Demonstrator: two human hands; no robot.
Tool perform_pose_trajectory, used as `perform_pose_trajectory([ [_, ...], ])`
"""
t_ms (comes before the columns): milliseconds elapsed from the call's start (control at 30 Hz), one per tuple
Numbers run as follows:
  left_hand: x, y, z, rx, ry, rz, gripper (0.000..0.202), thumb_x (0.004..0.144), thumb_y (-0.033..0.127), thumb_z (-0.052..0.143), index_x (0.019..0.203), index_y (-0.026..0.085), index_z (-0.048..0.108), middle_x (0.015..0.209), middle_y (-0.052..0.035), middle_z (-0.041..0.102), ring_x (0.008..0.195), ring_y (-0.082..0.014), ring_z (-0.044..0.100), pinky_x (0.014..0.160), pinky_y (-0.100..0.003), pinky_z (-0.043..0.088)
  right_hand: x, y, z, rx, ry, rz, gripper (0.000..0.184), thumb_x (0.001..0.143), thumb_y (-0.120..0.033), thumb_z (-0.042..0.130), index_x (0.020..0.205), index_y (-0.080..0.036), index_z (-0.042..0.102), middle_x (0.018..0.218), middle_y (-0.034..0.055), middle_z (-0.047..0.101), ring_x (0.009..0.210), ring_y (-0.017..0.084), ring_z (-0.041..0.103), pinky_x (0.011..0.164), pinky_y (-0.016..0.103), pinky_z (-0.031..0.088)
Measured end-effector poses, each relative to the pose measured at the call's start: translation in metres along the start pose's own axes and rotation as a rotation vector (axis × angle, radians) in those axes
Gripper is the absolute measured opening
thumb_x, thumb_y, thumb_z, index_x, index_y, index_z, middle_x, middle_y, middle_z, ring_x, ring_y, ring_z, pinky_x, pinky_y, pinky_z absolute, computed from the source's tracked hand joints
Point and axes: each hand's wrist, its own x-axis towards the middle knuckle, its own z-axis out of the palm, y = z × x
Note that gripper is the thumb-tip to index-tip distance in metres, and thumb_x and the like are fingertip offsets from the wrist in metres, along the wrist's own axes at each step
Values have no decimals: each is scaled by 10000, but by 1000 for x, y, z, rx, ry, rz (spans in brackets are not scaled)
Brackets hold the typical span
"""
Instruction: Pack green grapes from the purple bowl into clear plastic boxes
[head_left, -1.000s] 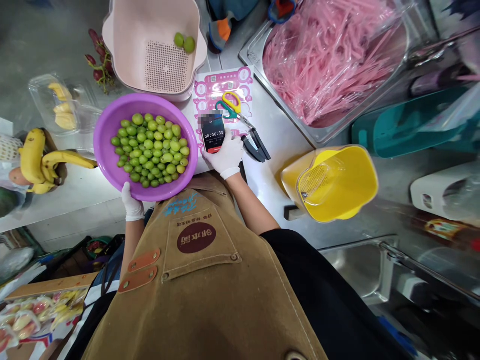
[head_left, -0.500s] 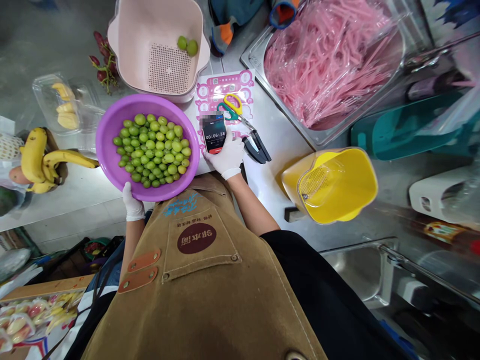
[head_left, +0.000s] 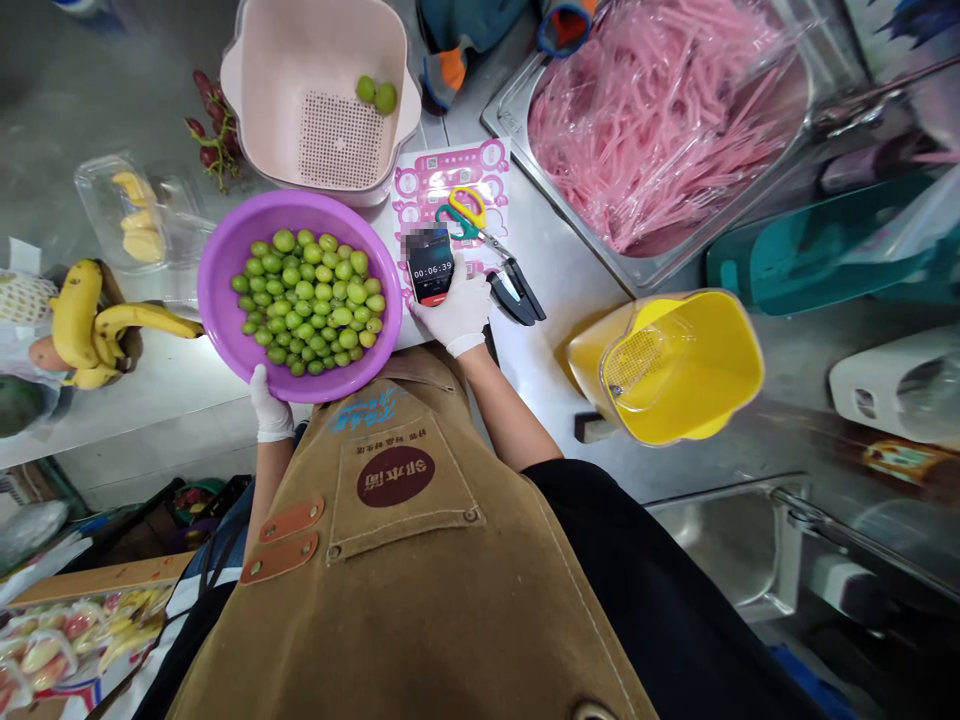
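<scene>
A purple basin (head_left: 217, 290) full of green grapes (head_left: 307, 300) is at the table's near edge, against my apron. My left hand (head_left: 270, 405), in a white glove, grips the basin's near left rim, thumb on top and the other fingers hidden below. My gloved right hand (head_left: 456, 308) is closed around the lower right side of a phone (head_left: 431, 265), whose lit screen shows a running timer. Under the phone lies a pink-and-white printed sheet (head_left: 450, 157). Scissors (head_left: 472, 215) with yellow and green handles and a black stapler (head_left: 517, 292) lie beside my right hand.
Behind the basin stands a pale pink colander (head_left: 259, 90) with two grapes inside. Bananas (head_left: 79, 310), red grapes (head_left: 214, 130) and a clear box (head_left: 101, 210) lie left. Right are a steel pan (head_left: 637, 275) of pink wrapped strips, a yellow basket (head_left: 697, 370) and a sink (head_left: 720, 540).
The phone's timer has gone from 00:06:38 to 00:06:39. The whole view has shifted slightly; both hands keep their places on the basin and the phone.
</scene>
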Motion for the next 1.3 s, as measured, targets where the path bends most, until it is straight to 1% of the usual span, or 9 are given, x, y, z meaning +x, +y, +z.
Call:
perform_pose_trajectory([
  [133,1,-2,-2,13,5,-16,749,861,612,747,1434,135,675,1657,-158,587,1639,-363,409,1365,-455,360,0,2,2,30,50,-41,1187,788,-800,796,1666,-140,347,1443,292,531,1265,464,556,1038,676,509],
  [200,2,-5,-4,35,-11,-22,704,903,652,717,1420,175,691,1663,-126,587,1648,-344,403,1360,-435,370,0,4,4,24,68,-49,1182,783,-802,801,1658,-138,362,1418,286,550,1252,460,563,1039,676,512],
  [300,5,-9,-8,80,-46,3,674,981,694,636,1405,174,698,1648,-127,598,1649,-327,407,1350,-424,383,1,5,4,0,75,-37,1180,769,-799,816,1636,-120,392,1391,290,567,1231,460,574,1037,682,514],
  [433,6,-12,-9,48,-47,3,668,954,702,683,1381,189,705,1642,-112,609,1666,-337,379,1353,-427,390,1,4,0,5,80,-74,1137,776,-781,818,1614,-124,420,1414,290,558,1232,453,580,1034,679,522],
  [600,4,-9,-6,14,-26,-61,691,964,701,680,1431,191,691,1705,-99,547,1682,-335,351,1375,-431,367,1,1,-5,15,33,-34,1153,744,-739,855,1609,-113,420,1420,301,550,1264,465,561,1055,694,507],
  [767,5,-12,-9,46,-49,0,724,983,706,645,1458,159,671,1666,-138,583,1655,-332,407,1356,-429,398,3,2,-6,-27,6,-27,1173,762,-738,838,1637,-105,378,1410,297,548,1275,460,555,1051,676,509],
  [1000,5,-12,-9,34,-46,-39,737,859,729,717,1466,312,688,1672,-25,590,1673,-316,384,1382,-426,368,1,-6,-15,-89,-78,35,1219,765,-751,833,1672,-125,312,1470,290,517,1303,460,537,1066,638,497],
  [1100,4,-11,-7,69,-46,-49,789,866,749,678,1525,317,647,1697,-14,564,1683,-305,363,1388,-423,351,1,-6,-17,-89,-88,38,1241,758,-750,840,1684,-127,297,1468,290,514,1299,465,538,1064,638,493],
  [1300,3,-9,-7,130,-32,-53,792,901,754,616,1552,304,616,1680,-21,582,1659,-305,412,1374,-435,383,2,-5,-17,-113,-106,21,1223,780,-740,826,1695,-137,285,1485,284,498,1302,459,532,1073,636,486],
])
